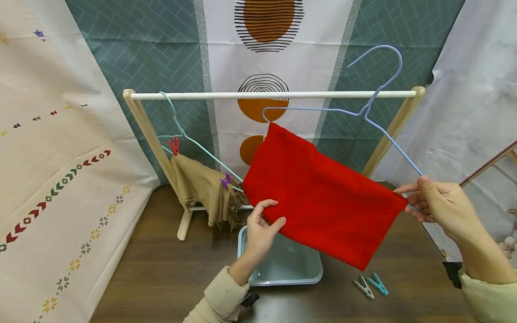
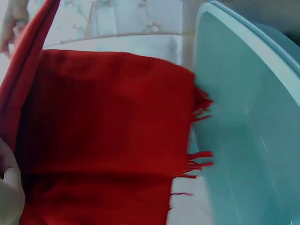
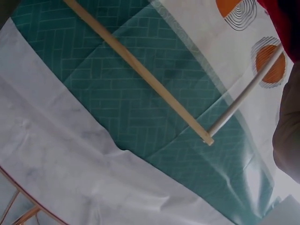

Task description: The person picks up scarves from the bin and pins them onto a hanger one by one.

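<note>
Just off centre toward 4 o'clock, a red cloth (image 1: 319,193) drapes on a blue hanger (image 1: 366,109); I seem to be spreading it straight. My right hand (image 1: 444,206), near 3 o'clock, grips the hanger's end; my left hand (image 1: 260,233), at 6, touches the cloth, its grip unclear. Next probably calls for pegs (image 1: 378,285), between 4 and 5.

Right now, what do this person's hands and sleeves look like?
The left hand and right hand wear no gloves. The left sleeve and right sleeve are pale cream; a black piece shows by the left one, another by the right.
</note>
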The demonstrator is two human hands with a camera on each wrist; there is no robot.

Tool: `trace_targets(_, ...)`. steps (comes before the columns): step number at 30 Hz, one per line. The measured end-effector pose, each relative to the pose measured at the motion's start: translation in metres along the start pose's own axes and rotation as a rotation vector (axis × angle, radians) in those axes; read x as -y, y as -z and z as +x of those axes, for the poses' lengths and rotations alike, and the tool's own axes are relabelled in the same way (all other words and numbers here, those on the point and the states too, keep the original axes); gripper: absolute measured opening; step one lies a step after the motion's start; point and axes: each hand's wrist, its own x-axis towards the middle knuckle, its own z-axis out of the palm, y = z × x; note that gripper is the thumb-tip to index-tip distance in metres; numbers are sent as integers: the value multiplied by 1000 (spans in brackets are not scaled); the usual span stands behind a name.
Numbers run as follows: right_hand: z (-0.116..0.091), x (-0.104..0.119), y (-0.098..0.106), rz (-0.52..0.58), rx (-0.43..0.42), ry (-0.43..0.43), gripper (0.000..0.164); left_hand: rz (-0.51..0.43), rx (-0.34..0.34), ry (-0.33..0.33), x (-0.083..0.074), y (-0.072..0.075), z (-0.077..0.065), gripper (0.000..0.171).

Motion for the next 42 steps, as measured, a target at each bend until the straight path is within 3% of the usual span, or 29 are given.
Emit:
trace_targets(4,1,-6,0,14,-10,-44,41,-39,81,-32,-18,3,-6,36)
trace_targets(9,3,-14,-3,21,-25,-79,40,-67,155,-133,-45,3,-7,36)
trace_targets(16,3,-22,-8,6,-37,-105,40,-121,181,-241,-73,2,-5,34)
trace_targets(22,3,-26,-13,-36,-58,-120,40,-130,182,-298,-86,1,-11,34)
trace_targets(26,0,-25,-13,-15,-63,-110,41,-143,181,-296,-86,1,-14,35)
trace_targets(31,-6,-17,-8,72,-60,-11,43,-79,109,-199,-67,10,-19,39)
trace_targets(36,-12,-9,-3,75,-74,77,44,61,33,-38,-44,22,-22,39)
trace_targets(42,-16,-5,5,134,-58,138,45,212,86,165,-28,34,-20,41)
